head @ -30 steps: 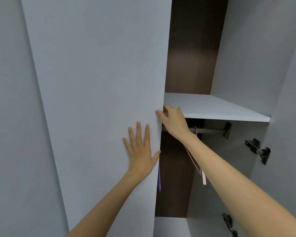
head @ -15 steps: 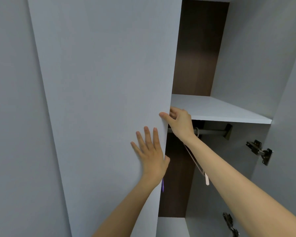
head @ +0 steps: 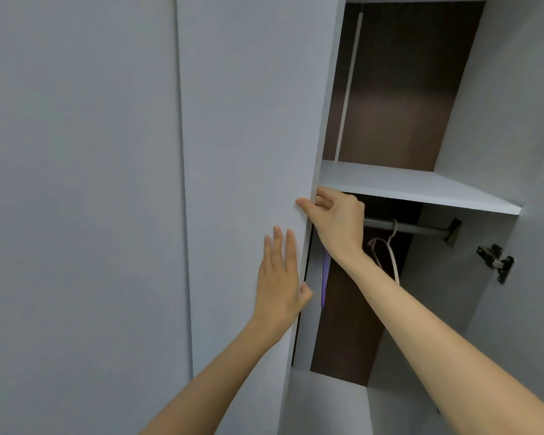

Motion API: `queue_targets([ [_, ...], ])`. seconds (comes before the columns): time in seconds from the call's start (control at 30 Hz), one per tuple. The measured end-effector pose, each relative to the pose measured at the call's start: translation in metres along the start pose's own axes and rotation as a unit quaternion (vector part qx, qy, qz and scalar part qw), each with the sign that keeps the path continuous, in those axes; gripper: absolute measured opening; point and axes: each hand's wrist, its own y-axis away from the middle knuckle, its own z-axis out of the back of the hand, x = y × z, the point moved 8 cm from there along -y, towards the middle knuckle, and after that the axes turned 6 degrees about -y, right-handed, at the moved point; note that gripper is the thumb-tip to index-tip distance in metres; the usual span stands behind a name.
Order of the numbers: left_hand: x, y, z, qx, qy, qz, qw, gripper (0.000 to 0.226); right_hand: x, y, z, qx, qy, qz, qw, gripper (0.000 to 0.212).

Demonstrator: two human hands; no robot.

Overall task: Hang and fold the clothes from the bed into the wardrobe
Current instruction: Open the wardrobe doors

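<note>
Wardrobe (head: pixel 399 89) across the whole view, open from 12 to 4 o'clock. Grey door (head: pixel 248 120) running down through the centre. White shelf (head: pixel 405 186) at 2 o'clock. Right hand (head: pixel 336 224) at centre, fingers curled round the door's edge, thumb on its face. Left hand (head: pixel 280 284) just below at 6 o'clock, flat on the door, fingers straight and pressed together. Metal rail (head: pixel 421 229) under the shelf, pale hanger (head: pixel 390 255) hooked on it. Hinge (head: pixel 496 263) at 3 o'clock.
</note>
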Motion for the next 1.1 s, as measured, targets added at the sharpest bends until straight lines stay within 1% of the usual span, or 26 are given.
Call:
queue_targets([
  [0.1, 0.011, 0.025, 0.025, -0.013, 0.029, 0.029, 0.999, 0.102, 0.025, 0.020, -0.014, 0.009, -0.028, 0.018, 0.999, 0.030],
  [0.23, 0.032, 0.055, 0.058, -0.031, 0.047, 0.058, 0.997, 0.093, 0.051, 0.041, -0.033, 0.058, -0.066, 0.034, 0.996, 0.033],
  [0.3, 0.045, 0.068, 0.072, -0.032, 0.043, 0.067, 0.996, 0.092, 0.064, 0.049, -0.042, 0.092, -0.067, 0.057, 0.992, 0.032],
  [0.43, 0.068, 0.092, 0.096, -0.042, 0.059, 0.097, 0.993, 0.092, 0.086, 0.067, -0.068, 0.170, -0.062, 0.102, 0.978, 0.037],
  [0.5, 0.079, 0.105, 0.109, -0.050, 0.056, 0.105, 0.992, 0.088, 0.092, 0.077, -0.083, 0.191, -0.063, 0.119, 0.972, 0.039],
  [0.6, 0.094, 0.119, 0.130, -0.061, 0.041, 0.098, 0.993, 0.082, 0.096, 0.084, -0.105, 0.223, -0.078, 0.121, 0.964, 0.041],
  [0.67, 0.106, 0.126, 0.143, -0.067, 0.036, 0.102, 0.992, 0.080, 0.101, 0.086, -0.121, 0.243, -0.065, 0.137, 0.958, 0.044],
  [0.73, 0.121, 0.132, 0.152, -0.078, 0.036, 0.124, 0.989, 0.079, 0.109, 0.090, -0.137, 0.260, -0.047, 0.153, 0.952, 0.046],
  [0.8, 0.137, 0.137, 0.156, -0.081, 0.024, 0.141, 0.986, 0.080, 0.116, 0.094, -0.157, 0.292, -0.052, 0.154, 0.942, 0.051],
  [0.87, 0.154, 0.140, 0.156, -0.080, 0.020, 0.147, 0.986, 0.084, 0.121, 0.100, -0.178, 0.332, -0.057, 0.153, 0.929, 0.058],
  [0.97, 0.182, 0.142, 0.160, -0.085, 0.042, 0.166, 0.982, 0.092, 0.130, 0.106, -0.207, 0.383, -0.039, 0.160, 0.909, 0.068],
  [1.1, 0.216, 0.142, 0.169, -0.089, 0.068, 0.190, 0.975, 0.092, 0.144, 0.106, -0.239, 0.410, 0.009, 0.160, 0.898, 0.072],
])
